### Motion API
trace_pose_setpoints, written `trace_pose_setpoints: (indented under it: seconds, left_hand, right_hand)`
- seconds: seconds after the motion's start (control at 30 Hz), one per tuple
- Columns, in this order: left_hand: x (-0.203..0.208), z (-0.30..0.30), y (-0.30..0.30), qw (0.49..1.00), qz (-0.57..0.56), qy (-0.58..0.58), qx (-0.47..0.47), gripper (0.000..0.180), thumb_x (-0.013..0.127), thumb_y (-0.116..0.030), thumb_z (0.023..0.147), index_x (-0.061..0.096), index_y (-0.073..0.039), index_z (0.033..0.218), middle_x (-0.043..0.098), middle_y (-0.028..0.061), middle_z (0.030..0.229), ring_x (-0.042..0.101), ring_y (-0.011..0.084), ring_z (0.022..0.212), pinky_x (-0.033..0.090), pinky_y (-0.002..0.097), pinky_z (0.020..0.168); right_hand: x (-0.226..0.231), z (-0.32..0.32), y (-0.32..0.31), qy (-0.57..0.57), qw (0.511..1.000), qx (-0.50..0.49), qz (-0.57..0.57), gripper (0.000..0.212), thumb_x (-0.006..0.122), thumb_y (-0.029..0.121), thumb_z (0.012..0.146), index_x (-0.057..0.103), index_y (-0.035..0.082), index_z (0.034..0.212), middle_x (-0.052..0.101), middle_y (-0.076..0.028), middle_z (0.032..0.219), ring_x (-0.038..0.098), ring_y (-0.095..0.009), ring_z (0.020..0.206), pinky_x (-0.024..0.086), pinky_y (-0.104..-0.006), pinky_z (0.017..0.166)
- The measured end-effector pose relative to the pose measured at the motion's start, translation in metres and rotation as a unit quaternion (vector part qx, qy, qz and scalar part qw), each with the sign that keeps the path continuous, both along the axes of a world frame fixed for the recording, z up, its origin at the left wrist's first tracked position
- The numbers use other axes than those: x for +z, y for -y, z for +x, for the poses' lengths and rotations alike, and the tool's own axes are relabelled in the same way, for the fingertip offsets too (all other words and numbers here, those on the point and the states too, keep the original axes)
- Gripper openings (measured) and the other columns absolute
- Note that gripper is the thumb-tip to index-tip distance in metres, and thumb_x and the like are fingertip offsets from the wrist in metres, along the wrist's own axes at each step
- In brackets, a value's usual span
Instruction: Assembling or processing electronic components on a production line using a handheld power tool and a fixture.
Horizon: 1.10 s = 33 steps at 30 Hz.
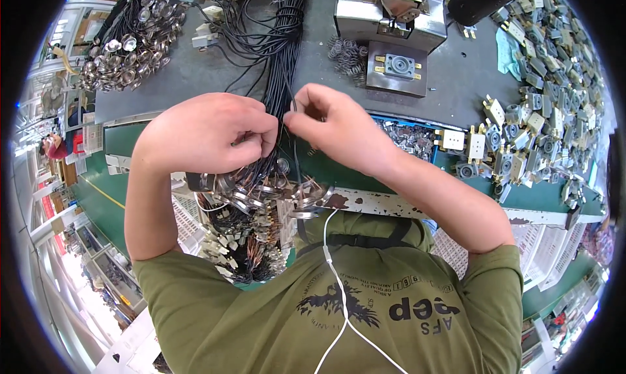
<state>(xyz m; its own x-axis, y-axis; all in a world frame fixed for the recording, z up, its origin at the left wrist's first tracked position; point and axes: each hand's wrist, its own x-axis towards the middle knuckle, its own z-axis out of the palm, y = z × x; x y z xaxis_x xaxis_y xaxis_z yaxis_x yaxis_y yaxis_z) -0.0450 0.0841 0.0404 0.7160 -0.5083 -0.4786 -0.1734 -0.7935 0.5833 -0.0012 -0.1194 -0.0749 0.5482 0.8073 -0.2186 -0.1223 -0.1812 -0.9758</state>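
A thick bundle of black cables (285, 38) runs down the middle of the bench toward me. My left hand (218, 133) is closed at the bundle's left side, fingers curled against the cables. On the other side my right hand (336, 120) pinches a single black cable between thumb and forefinger, slightly apart from the rest. Below my hands, round metal caps (244, 195) hang at the cable ends over the bench's front edge. The left fingertips are partly hidden, so how many cables they grip does not show.
Another cable bunch with metal caps (134, 58) lies at the far left. A metal fixture (391, 22) stands at the back, a grey housing (399, 66) on the block before it. Springs (347, 56) lie alongside. Many grey housings (541, 107) cover the right side.
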Motion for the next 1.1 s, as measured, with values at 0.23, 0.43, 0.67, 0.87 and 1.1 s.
trace_pose_setpoints:
  seconds: [0.23, 0.43, 0.67, 0.87, 1.1]
  left_hand:
    - [-0.007, 0.000, 0.003, 1.000, -0.002, 0.019, -0.005, 0.013, 0.060, -0.010, 0.086, 0.068, -0.005, 0.094, 0.064, 0.0120, 0.084, 0.065, 0.0328, 0.082, 0.052, 0.0442, 0.076]
    - [-0.035, -0.004, 0.014, 0.995, -0.035, 0.095, -0.010, 0.019, 0.064, -0.014, 0.092, 0.068, -0.005, 0.109, 0.068, 0.0147, 0.099, 0.066, 0.0345, 0.096, 0.053, 0.0441, 0.087]
    - [-0.052, 0.037, -0.003, 0.929, -0.004, 0.346, 0.129, 0.017, 0.063, -0.013, 0.097, 0.066, -0.007, 0.113, 0.070, 0.0136, 0.095, 0.068, 0.0329, 0.089, 0.055, 0.0417, 0.079]
    - [-0.036, 0.030, -0.002, 0.978, -0.012, 0.199, 0.052, 0.027, 0.059, -0.011, 0.097, 0.070, -0.011, 0.122, 0.068, 0.0137, 0.092, 0.067, 0.0308, 0.085, 0.054, 0.0408, 0.080]
    - [-0.027, 0.026, -0.008, 0.986, 0.002, 0.129, 0.109, 0.026, 0.053, -0.008, 0.091, 0.074, -0.001, 0.104, 0.069, 0.0163, 0.091, 0.068, 0.0326, 0.089, 0.054, 0.0422, 0.083]
  right_hand:
    - [0.032, -0.003, 0.022, -0.273, 0.950, -0.122, 0.095, 0.021, 0.056, 0.025, 0.109, 0.057, 0.007, 0.119, 0.070, -0.006, 0.091, 0.066, -0.013, 0.073, 0.054, -0.0286, 0.065]
    - [0.069, 0.035, 0.061, -0.144, 0.977, 0.138, -0.075, 0.055, 0.048, 0.016, 0.108, 0.031, 0.006, 0.159, 0.070, -0.006, 0.075, 0.061, -0.011, 0.059, 0.050, -0.0270, 0.055]
    - [0.062, 0.036, 0.089, 0.434, 0.870, 0.125, -0.196, 0.050, 0.055, 0.013, 0.104, 0.046, 0.004, 0.152, 0.067, -0.005, 0.070, 0.062, -0.013, 0.062, 0.052, -0.0317, 0.062]
    - [0.062, -0.009, 0.078, 0.016, 0.994, 0.070, -0.081, 0.054, 0.061, 0.019, 0.104, 0.045, 0.002, 0.153, 0.071, -0.006, 0.080, 0.067, -0.012, 0.074, 0.054, -0.0313, 0.071]
    - [-0.003, 0.004, 0.034, -0.053, 0.998, 0.018, -0.016, 0.049, 0.059, 0.023, 0.107, 0.050, -0.005, 0.146, 0.067, -0.016, 0.126, 0.066, -0.018, 0.109, 0.053, -0.0310, 0.095]
